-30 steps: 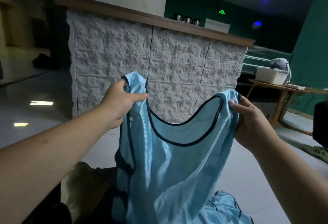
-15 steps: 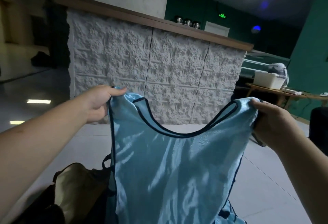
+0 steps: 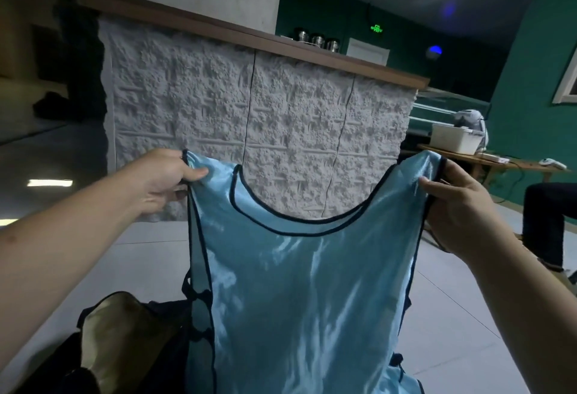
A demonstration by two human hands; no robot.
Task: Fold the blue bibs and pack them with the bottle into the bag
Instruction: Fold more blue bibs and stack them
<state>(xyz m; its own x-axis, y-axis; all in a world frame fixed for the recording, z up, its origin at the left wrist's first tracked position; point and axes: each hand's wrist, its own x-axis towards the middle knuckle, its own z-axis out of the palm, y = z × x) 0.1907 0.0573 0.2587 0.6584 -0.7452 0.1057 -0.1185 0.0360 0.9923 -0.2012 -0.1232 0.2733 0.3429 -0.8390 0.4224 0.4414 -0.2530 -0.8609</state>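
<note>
- Up front, the left hand point(image 3: 162, 180) pinches the left shoulder strap of a blue bib point(image 3: 299, 297) between thumb and curled fingers.
- The right hand point(image 3: 452, 206) grips the right strap the same way, thumb on the near face.
- Between them the bib hangs spread in the air, neckline sagging, its lower part running out of view at the bottom edge.
- Risk, as I judge it: the fabric looks shiny and slick, so a thin pinch may slip during a fold, dropping one strap and skewing the halves.
- An open bag point(image 3: 125, 340) lies on the floor just left of the bib's hanging edge; dark ties along that edge could catch on it.
- No bottle is visible.
- Ahead stands a rough white counter point(image 3: 249, 119), apart from the bib, with bare floor point(image 3: 150, 256) between.
- Right, a seated person's leg point(image 3: 549, 222) and a low desk point(image 3: 512, 164) narrow the room; the left side lies more open.
</note>
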